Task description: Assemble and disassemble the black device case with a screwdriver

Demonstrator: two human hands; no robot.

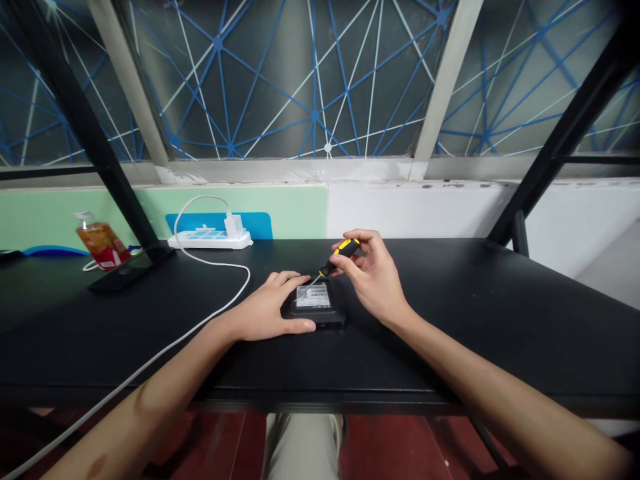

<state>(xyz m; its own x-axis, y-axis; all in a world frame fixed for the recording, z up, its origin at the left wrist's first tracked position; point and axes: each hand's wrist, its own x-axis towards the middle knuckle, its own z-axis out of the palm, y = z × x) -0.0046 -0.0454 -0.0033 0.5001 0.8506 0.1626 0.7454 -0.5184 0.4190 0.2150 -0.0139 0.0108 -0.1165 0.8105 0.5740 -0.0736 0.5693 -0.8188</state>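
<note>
Here, the right hand (375, 277) has its grip clamped on a yellow-and-black screwdriver (340, 257), whose handle leans toward the far right. Its thin shaft slants down to the near left, over the white label (315, 297) of a black box (325, 318); whether the tip touches cannot be told. The box lies flat on the black tabletop (425, 333), around the middle. From its left side, the left hand (273, 307) has its grip clamped on it, thumb along the near edge, fingers by the far one. Far left stand a white power strip (210, 241) with a charger (233, 227) and cable (220, 264), and a tilted-looking bottle (103, 243).
</note>
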